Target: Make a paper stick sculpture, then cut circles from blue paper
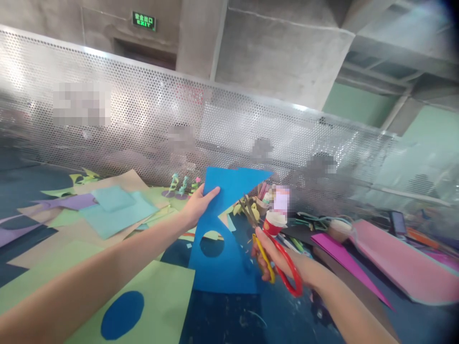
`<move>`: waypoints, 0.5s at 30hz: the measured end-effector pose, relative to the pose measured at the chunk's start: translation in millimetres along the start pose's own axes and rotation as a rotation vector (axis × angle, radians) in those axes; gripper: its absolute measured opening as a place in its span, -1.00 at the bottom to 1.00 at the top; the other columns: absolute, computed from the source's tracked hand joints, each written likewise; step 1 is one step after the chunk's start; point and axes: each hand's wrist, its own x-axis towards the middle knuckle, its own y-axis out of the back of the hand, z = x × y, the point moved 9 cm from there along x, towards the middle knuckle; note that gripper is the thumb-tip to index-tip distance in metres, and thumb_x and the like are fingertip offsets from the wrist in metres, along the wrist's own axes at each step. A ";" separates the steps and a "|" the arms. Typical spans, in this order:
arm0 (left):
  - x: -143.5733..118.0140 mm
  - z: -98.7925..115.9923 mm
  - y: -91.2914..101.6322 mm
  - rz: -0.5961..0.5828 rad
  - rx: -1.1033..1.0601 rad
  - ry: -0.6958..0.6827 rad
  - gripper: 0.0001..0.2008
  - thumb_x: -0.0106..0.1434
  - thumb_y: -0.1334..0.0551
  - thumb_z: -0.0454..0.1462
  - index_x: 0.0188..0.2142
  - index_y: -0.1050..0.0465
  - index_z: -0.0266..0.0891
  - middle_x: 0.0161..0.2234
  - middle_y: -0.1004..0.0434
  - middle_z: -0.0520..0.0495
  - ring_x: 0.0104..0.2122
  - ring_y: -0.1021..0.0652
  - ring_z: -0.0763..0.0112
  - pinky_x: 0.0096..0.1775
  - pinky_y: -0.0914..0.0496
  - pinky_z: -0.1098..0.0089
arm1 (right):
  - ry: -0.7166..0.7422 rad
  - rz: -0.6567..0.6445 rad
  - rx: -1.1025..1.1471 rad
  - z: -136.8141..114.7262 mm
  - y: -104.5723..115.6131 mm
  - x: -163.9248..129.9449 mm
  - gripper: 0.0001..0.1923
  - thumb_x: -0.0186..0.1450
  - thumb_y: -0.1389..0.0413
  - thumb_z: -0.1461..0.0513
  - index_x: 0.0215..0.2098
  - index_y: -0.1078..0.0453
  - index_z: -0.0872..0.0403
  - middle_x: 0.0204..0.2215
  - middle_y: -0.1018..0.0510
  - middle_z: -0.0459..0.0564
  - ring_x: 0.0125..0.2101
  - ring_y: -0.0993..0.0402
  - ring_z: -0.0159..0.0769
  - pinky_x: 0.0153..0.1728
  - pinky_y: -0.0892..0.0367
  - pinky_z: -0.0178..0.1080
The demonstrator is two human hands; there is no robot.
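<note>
My left hand (pixel 201 203) grips a blue sheet (pixel 224 184) by its upper left edge, thumb on the near face. The sheet is raised above the table, with a round hole in its lower half and a wedge-shaped opening cut in from the right. In my right hand (pixel 267 255) are scissors (pixel 294 274) with one red and one yellow handle loop. Their blades (pixel 249 210) point up and sit beside the cut edge; I cannot tell whether they touch it. A blue oval piece (pixel 122 314) lies on a light green sheet (pixel 168 296) at the lower left.
Coloured sheets and scraps (pixel 122 210) pile up at left. A red and white paper cup (pixel 275 222) stands beyond the scissors. Pink (pixel 401 263) and magenta sheets (pixel 344 263) lie at right, near a phone (pixel 397 223). A perforated metal screen (pixel 143 119) bounds the table's far side.
</note>
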 end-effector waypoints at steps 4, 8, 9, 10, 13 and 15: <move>-9.3 -0.6 -13.6 -0.041 0.036 -0.009 -0.57 0.08 -0.28 -0.05 -0.08 -0.35 -0.14 -0.24 -0.57 -0.08 -0.36 -0.58 0.33 -0.32 -0.49 0.36 | 0.126 0.033 -0.019 -7.4 2.7 4.3 -0.63 0.20 0.03 -0.08 -0.54 -0.32 -0.01 -0.70 -0.30 -0.14 -0.65 -0.25 -0.33 -0.55 -0.23 -0.26; -19.8 1.3 -29.7 -0.094 0.109 -0.042 -0.58 0.11 -0.24 -0.03 -0.08 -0.34 -0.14 -0.19 -0.56 -0.09 -0.41 -0.58 0.33 -0.36 -0.50 0.35 | 0.206 0.078 0.035 -9.6 5.1 13.2 -0.57 0.24 0.11 -0.11 -0.58 -0.25 0.00 -0.72 -0.26 -0.13 -0.65 -0.24 -0.31 -0.56 -0.23 -0.24; -21.9 1.9 -32.7 -0.103 0.109 -0.046 -0.59 0.12 -0.23 -0.03 -0.09 -0.34 -0.15 -0.21 -0.56 -0.09 -0.43 -0.58 0.33 -0.38 -0.50 0.35 | 0.221 0.096 0.049 -10.2 6.5 14.9 -0.54 0.24 0.14 -0.12 -0.60 -0.22 0.00 -0.73 -0.25 -0.13 -0.66 -0.24 -0.32 -0.57 -0.23 -0.24; -23.6 2.5 -35.3 -0.111 0.101 -0.048 -0.60 0.12 -0.23 -0.03 -0.10 -0.33 -0.15 -0.24 -0.57 -0.09 -0.45 -0.58 0.33 -0.39 -0.50 0.35 | 0.239 0.113 0.046 -11.4 7.5 16.0 -0.52 0.25 0.16 -0.12 -0.62 -0.19 0.00 -0.73 -0.24 -0.12 -0.65 -0.25 -0.31 -0.57 -0.23 -0.24; -26.3 3.7 -39.8 -0.124 0.081 -0.038 -0.62 0.13 -0.23 -0.05 -0.12 -0.31 -0.17 -0.35 -0.58 -0.07 -0.51 -0.58 0.31 -0.48 -0.49 0.35 | 0.268 0.172 0.019 -13.4 10.0 16.7 -0.46 0.26 0.21 -0.14 -0.67 -0.14 0.01 -0.74 -0.24 -0.10 -0.66 -0.25 -0.33 -0.58 -0.23 -0.25; -26.5 4.2 -39.9 -0.119 0.082 -0.027 -0.63 0.12 -0.24 -0.06 -0.14 -0.30 -0.16 -0.39 -0.58 -0.05 -0.52 -0.57 0.30 -0.52 -0.49 0.35 | 0.245 0.232 0.050 -9.8 12.4 16.4 -0.45 0.24 0.22 -0.17 -0.67 -0.12 0.01 -0.74 -0.20 -0.12 -0.71 -0.21 -0.36 -0.65 -0.18 -0.27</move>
